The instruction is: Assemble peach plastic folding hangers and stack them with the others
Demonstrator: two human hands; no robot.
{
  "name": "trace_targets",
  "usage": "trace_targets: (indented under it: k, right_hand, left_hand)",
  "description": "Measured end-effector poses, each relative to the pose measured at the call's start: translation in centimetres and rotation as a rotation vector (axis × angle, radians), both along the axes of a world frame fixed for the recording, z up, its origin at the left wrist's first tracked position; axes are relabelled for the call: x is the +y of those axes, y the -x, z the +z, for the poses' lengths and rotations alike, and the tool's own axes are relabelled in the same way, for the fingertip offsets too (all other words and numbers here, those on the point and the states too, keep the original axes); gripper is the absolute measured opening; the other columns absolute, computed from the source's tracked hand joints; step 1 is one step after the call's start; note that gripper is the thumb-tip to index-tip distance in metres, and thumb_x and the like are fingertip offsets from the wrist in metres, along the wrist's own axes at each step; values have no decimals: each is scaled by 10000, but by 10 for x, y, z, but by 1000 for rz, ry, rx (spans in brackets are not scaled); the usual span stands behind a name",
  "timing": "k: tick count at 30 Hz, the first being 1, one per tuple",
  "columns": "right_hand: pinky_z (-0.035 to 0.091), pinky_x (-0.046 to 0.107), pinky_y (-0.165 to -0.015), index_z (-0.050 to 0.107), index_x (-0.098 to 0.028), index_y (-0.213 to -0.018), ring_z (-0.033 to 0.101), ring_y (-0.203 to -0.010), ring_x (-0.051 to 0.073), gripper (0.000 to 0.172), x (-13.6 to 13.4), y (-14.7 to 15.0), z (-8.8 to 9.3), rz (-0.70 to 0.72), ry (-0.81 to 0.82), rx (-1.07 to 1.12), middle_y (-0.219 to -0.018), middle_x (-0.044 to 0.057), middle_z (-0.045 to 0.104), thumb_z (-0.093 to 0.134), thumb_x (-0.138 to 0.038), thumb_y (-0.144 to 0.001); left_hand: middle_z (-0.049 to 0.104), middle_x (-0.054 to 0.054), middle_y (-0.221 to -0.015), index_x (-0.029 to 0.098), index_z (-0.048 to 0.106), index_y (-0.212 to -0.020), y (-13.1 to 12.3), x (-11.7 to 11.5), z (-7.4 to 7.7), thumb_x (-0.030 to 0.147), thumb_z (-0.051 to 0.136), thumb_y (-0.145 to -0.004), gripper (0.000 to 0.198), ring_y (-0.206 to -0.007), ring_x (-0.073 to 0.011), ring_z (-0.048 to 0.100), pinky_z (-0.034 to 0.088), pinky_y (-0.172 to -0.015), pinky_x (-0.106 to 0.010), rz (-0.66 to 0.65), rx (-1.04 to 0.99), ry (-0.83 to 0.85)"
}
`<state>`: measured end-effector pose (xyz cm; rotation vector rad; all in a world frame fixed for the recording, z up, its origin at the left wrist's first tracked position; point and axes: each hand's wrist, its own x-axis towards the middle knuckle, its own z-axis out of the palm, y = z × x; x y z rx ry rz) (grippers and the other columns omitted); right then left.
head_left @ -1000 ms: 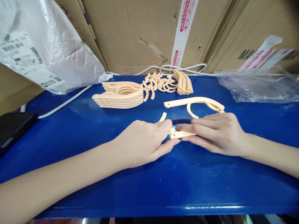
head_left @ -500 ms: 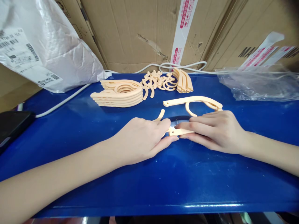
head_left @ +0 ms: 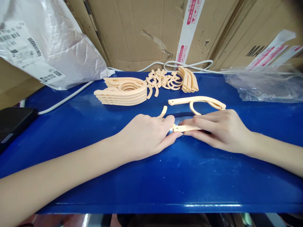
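Note:
My right hand (head_left: 220,130) is closed on a cream plastic hanger arm (head_left: 184,128), whose end with a small hole sticks out to the left between the fingers. My left hand (head_left: 151,135) is closed on a cream curved piece like a hanger hook (head_left: 163,111); its bent end shows above the knuckles, the rest is covered. Both sets of fingertips nearly meet over the blue table, where the joint between the parts is mostly hidden. Just beyond my right hand lies another folding hanger (head_left: 196,99), with a curved hook under its arm.
Behind the hands are a stack of folded hangers (head_left: 121,94), a heap of small hooks (head_left: 163,78) and a bundle of hanger arms (head_left: 189,80). A black phone (head_left: 16,126), a white parcel bag (head_left: 61,44), a clear plastic bag (head_left: 262,85) and a white cable (head_left: 68,99) surround them.
The outlying end of the hanger arm has tilted slightly between my fingers. Both hands keep their grip, and the whole view has shifted a little.

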<state>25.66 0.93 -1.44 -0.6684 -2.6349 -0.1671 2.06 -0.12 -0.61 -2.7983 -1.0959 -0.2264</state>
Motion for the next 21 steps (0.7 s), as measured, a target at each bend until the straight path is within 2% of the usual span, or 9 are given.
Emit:
trace_targets:
  k: [5,10,13,18,21]
  right_hand:
    - [399,242,-532,625,-191,-1094,660,-628,115,191,-1,0,-1,-2,-53,14,-813,-7,730,495,-287,-991]
    - [417,238,-548,620,-199,-1099,638,-597,103,183,-4,-1,0,-28,-172,38,-756,-22,707,522,-296,-980]
    - [418,231,-547,626,-202,-1096,606,-556,91,176,-5,-1,0,-31,-224,37,-687,-35,669,520,-283,-980]
    - [404,230,-533,624,-205,-1125,579,-544,83,192,-6,-1,1,-24,-248,28,-706,-42,668,558,-276,-960]
    - [396,216,-515,638,-194,-1075,566,-519,76,164,-7,1,5,-5,-278,14,-669,-44,664,539,-274,-972]
  left_hand:
    - [593,12,-560,154,560,-941,0,0,1,454,359,-1003,367,-480,-163,596,240,-427,-252,1,3,-1]
    - [682,-25,-697,126,548,-1056,-2,-1,5,455,339,-1017,393,-564,-190,662,312,-445,-263,8,47,68]
    - [673,-26,-671,111,542,-1072,-3,-2,7,452,324,-1023,407,-567,-197,666,323,-448,-269,-2,94,72]
    - [685,-39,-713,109,544,-1087,-5,-2,10,447,349,-1015,397,-596,-201,679,326,-455,-268,9,115,92]
    - [659,-23,-663,108,546,-1112,-6,-2,11,433,350,-1014,392,-558,-195,659,307,-447,-264,5,126,98]
